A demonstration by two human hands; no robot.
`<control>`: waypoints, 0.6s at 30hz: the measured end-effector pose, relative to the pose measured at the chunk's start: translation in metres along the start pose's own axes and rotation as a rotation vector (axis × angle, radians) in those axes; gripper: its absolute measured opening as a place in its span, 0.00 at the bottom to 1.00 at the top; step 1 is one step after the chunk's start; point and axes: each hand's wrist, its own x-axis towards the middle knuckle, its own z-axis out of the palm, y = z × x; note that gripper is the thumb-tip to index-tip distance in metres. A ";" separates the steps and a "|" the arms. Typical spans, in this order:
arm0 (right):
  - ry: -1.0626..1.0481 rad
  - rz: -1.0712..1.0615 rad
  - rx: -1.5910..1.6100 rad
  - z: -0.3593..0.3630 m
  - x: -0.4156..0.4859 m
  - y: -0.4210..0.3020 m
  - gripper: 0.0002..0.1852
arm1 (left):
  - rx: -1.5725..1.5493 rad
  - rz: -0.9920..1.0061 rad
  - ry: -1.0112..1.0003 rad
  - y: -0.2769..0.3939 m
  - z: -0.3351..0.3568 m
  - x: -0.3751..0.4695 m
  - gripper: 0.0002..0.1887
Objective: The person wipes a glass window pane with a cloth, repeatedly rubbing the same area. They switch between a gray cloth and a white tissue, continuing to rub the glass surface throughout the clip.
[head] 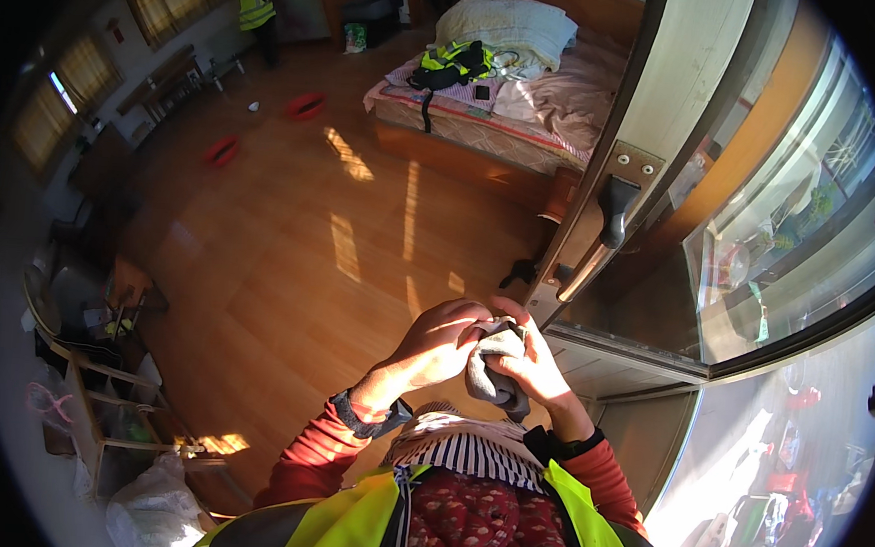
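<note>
Both my hands are closed around a bunched grey cloth (498, 360), held in front of my waist. My left hand (437, 341) grips its upper left side, with the fingertips buried in the folds. From the right, my right hand (537, 366) pinches the cloth, its thumb across the front. The cloth's lower end hangs below the hands. Just beyond my right hand is a metal-framed glass door (556, 292) with a long pull handle (592, 260); I cannot tell whether the fingers touch the frame.
A bed (483, 137) with a pillow and a hi-vis vest (454, 64) stands ahead. Two red objects (305, 106) lie on the wooden floor (273, 263). Another person (258, 18) stands at the far wall. On the left are a wooden shelf (107, 396) and a plastic bag (156, 508).
</note>
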 end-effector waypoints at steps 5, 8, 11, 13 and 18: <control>0.024 0.002 -0.003 0.000 -0.002 0.003 0.34 | -0.008 0.082 0.008 -0.003 0.002 -0.006 0.15; 0.053 0.031 0.072 0.000 -0.003 0.006 0.34 | -0.098 0.061 -0.046 -0.002 0.000 -0.009 0.18; 0.011 0.044 0.052 -0.002 -0.005 0.008 0.36 | -0.162 -0.078 -0.026 -0.001 0.003 -0.012 0.17; -0.035 0.024 0.011 -0.002 -0.006 0.008 0.38 | -0.247 -0.177 -0.005 -0.003 0.004 -0.014 0.16; -0.118 0.087 0.095 -0.002 -0.008 0.003 0.45 | -0.195 -0.307 0.151 -0.015 -0.001 -0.020 0.13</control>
